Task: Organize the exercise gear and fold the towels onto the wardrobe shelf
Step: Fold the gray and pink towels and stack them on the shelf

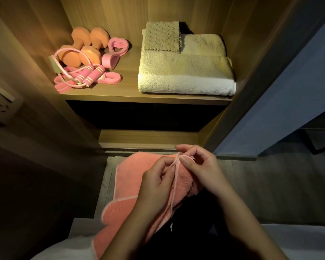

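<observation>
A pink towel (128, 181) hangs in front of me, below the wardrobe shelf (129, 94). My left hand (156, 182) pinches its pale trimmed edge, and my right hand (201, 166) pinches the same edge at the top corner. On the shelf's right side lie folded beige towels (186, 72) with a small textured cloth (161, 36) on top. At the shelf's left sit two orange dumbbells (83, 47), a pink heart-shaped grip (116, 47), a pink jump rope (86, 76) and pink resistance bands (109, 78).
Wooden wardrobe walls close in the shelf on both sides. A dark lower compartment (144, 117) opens under the shelf. A wall socket (2, 102) is at the left, and a blue-grey panel (289, 91) stands at the right.
</observation>
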